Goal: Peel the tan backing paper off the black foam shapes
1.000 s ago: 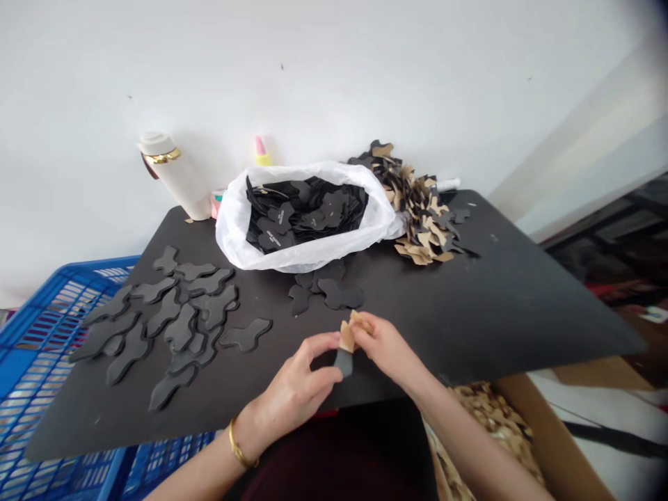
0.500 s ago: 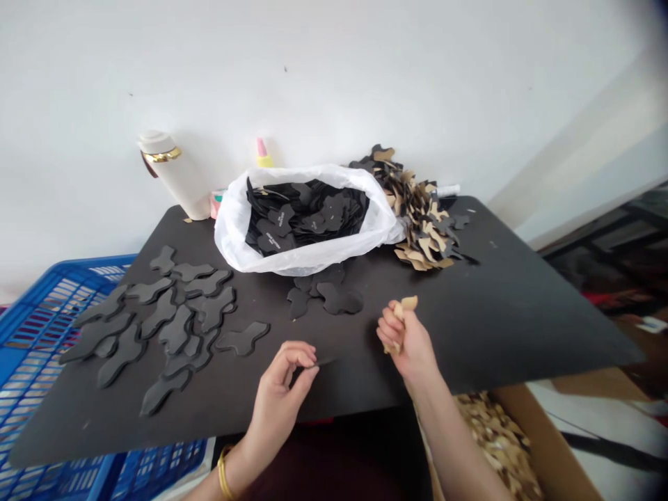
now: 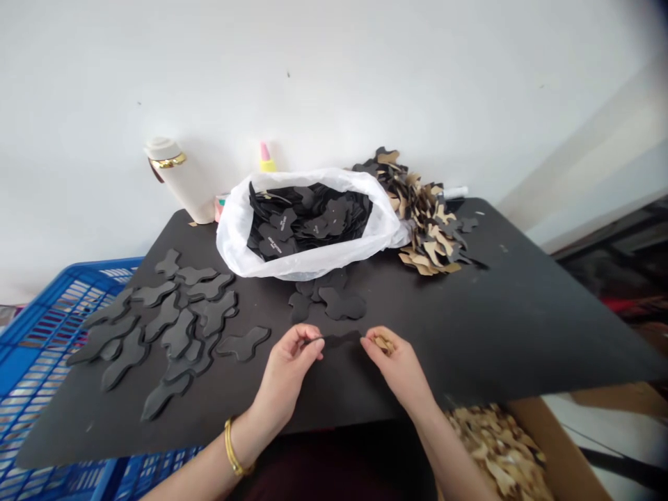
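Note:
A thin black cut-out piece (image 3: pixel 340 339) with a wavy outline spans the gap between my hands, low over the table. My left hand (image 3: pixel 287 365) pinches one end between thumb and fingers. At the other end, the thumb and forefinger of my right hand (image 3: pixel 401 365) are closed at its tip. Crumpled tan backing paper (image 3: pixel 384 344) is tucked in the curled fingers of that same hand. Just beyond lie a few loose black pieces (image 3: pixel 342 304). To the left, many more wavy black pieces (image 3: pixel 177 330) are spread out, some in small stacks.
A white plastic bag (image 3: pixel 307 264) full of black pieces stands at mid-table (image 3: pixel 501 327). Right of it is a heap of tan-backed pieces (image 3: pixel 435 240). A white flask (image 3: pixel 182 184) stands back left. A blue crate (image 3: pixel 31 348) and a carton (image 3: pixel 563 445) of tan scraps are below.
My right hand has come left and down to the black piece, still keeping the crumpled tan paper. My left hand has risen slightly, and the black piece now stretches between both hands.

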A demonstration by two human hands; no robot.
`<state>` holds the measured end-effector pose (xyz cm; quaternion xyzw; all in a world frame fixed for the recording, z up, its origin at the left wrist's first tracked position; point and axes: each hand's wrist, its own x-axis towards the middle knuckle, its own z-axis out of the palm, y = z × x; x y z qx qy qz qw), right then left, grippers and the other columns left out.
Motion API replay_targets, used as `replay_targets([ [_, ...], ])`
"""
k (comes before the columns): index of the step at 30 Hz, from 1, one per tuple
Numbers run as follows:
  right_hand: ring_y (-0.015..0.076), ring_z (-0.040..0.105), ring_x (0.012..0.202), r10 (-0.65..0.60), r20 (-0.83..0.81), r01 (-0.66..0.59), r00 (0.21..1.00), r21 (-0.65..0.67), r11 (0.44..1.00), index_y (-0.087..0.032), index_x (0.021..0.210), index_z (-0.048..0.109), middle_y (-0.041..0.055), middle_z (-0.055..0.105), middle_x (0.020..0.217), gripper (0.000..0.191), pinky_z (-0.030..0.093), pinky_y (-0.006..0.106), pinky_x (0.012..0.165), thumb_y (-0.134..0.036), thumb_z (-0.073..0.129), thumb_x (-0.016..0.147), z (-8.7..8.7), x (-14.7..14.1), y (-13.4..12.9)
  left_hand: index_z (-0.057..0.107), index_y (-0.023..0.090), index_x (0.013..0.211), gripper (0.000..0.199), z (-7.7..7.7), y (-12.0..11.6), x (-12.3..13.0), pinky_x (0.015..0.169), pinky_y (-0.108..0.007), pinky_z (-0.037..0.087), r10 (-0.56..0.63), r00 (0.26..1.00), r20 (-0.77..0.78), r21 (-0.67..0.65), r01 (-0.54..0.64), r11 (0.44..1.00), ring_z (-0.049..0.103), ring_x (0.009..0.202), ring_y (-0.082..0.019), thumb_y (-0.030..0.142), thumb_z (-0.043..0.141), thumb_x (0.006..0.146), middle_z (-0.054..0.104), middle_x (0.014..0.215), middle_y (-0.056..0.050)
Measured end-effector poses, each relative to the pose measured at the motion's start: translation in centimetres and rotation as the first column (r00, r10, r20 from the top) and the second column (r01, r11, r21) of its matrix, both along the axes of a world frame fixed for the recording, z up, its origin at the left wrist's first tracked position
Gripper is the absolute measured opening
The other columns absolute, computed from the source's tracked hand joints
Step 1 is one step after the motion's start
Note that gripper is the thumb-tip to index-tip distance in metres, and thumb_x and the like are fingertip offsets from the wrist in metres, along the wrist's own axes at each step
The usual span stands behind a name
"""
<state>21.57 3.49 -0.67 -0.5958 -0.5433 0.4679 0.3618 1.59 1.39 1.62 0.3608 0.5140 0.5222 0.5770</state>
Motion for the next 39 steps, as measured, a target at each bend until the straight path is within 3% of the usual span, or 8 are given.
replay_targets([
  [5,0.0121,0.043,0.06,-0.054,0.088,0.052,0.995,0.024,0.998,-0.021,0.071,0.052,-0.0043,0.047,0.063,0.021,0.034,0.023,0.059,-0.039,0.058,0.08,0.2,-0.7,1.3,0.061,0.019,0.086,0.014,-0.3,3.5,-0.4,0.066,-0.022,0.043,-0.066,0.979,-0.193,0.004,0.068,0.998,0.05,0.065,-0.01,0.031,0.067,0.083,0.057,0.08,0.002],
  [10,0.0148,0.05,0.059,-0.092,0.334,0.082,0.938,0.045,0.996,-0.023,0.069,0.051,-0.0027,0.054,0.061,0.016,0.034,0.024,0.06,-0.034,0.052,0.08,-0.4,-1.3,3.7,0.066,0.019,0.079,0.008,-1.2,7.4,-0.8,0.072,-0.028,0.047,0.061,0.809,-0.584,0.275,0.126,0.953,0.055,0.077,-0.015,0.027,0.066,0.082,0.059,0.091,-0.003],
  [16,0.0171,0.056,0.064,-0.046,0.571,0.087,0.82,-0.046,0.995,-0.023,0.07,0.054,0.0017,0.061,0.065,0.015,0.031,0.025,0.059,-0.033,0.051,0.081,-0.5,-1.7,5.7,0.068,0.02,0.081,0.004,-2.7,10.2,-0.9,0.076,-0.03,0.049,0.107,0.681,-0.725,0.338,0.216,0.916,0.056,0.079,-0.016,0.02,0.066,0.084,0.059,0.09,-0.002],
  [22,0.0198,0.061,0.067,0.035,0.675,0.07,0.737,-0.127,0.989,-0.023,0.08,0.061,0.0054,0.067,0.073,0.018,0.027,0.026,0.056,-0.037,0.05,0.083,-0.2,-1.9,6.1,0.066,0.019,0.085,0.004,-3.3,10.4,-0.5,0.08,-0.031,0.049,0.158,0.52,-0.839,0.339,0.272,0.901,0.059,0.088,-0.018,0.018,0.064,0.088,0.06,0.093,-0.003],
  [33,0.0246,0.068,0.077,0.105,0.77,0.04,0.63,-0.167,0.985,-0.021,0.093,0.064,0.0101,0.071,0.085,0.022,0.033,0.028,0.059,-0.035,0.049,0.088,0.0,-2.6,6.5,0.066,0.021,0.088,0.004,-4.3,10.8,0.1,0.071,-0.028,0.049,0.238,0.317,-0.918,0.334,0.298,0.894,0.06,0.09,-0.019,0.02,0.063,0.09,0.062,0.095,-0.003],
  [36,0.0244,0.067,0.076,0.098,0.764,0.03,0.638,-0.152,0.988,-0.021,0.09,0.063,0.0095,0.071,0.083,0.02,0.031,0.028,0.058,-0.035,0.049,0.088,0.3,-2.5,6.1,0.065,0.021,0.087,0.004,-3.4,10.1,0.0,0.072,-0.029,0.05,0.247,0.307,-0.919,0.34,0.302,0.89,0.059,0.092,-0.02,0.02,0.063,0.089,0.062,0.095,-0.003],
  [39,0.0207,0.064,0.07,0.099,0.712,-0.021,0.695,-0.118,0.993,-0.023,0.083,0.061,0.0052,0.069,0.075,0.014,0.029,0.027,0.058,-0.033,0.051,0.086,0.6,-2.0,4.3,0.064,0.021,0.083,0.005,-1.8,7.1,-0.9,0.073,-0.029,0.049,0.252,0.32,-0.913,0.348,0.293,0.89,0.057,0.093,-0.02,0.019,0.064,0.088,0.061,0.097,-0.003],
])
